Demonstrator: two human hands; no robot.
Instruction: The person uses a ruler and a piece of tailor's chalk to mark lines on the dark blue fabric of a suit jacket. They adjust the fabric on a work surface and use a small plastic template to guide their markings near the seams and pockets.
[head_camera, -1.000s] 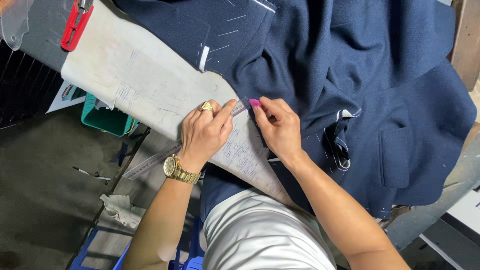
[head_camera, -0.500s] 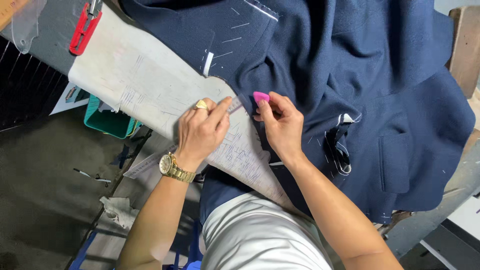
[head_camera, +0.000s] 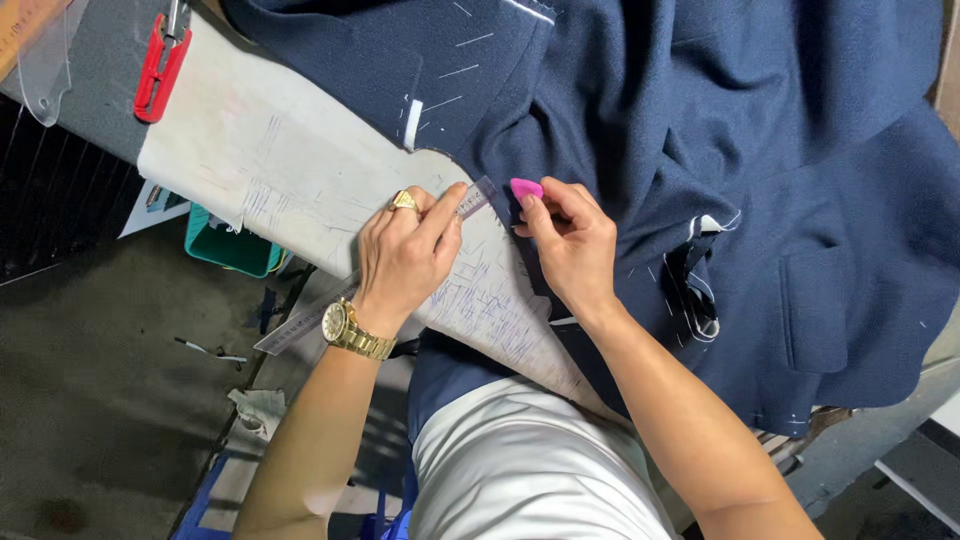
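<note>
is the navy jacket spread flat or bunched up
Bunched up: the navy jacket lies in deep folds beyond the right hand, flat only near the pocket flap.

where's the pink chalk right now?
Head view, centre frame: the pink chalk is pinched in the right hand fingers, its tip on the navy jacket, just right of the clear ruler under the left hand.

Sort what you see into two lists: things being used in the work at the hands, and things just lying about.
In use: left hand pressing clear ruler; right hand pinching pink chalk; navy jacket; padded board.

Lying about: red clip; teal bin; curved clear template.
</note>
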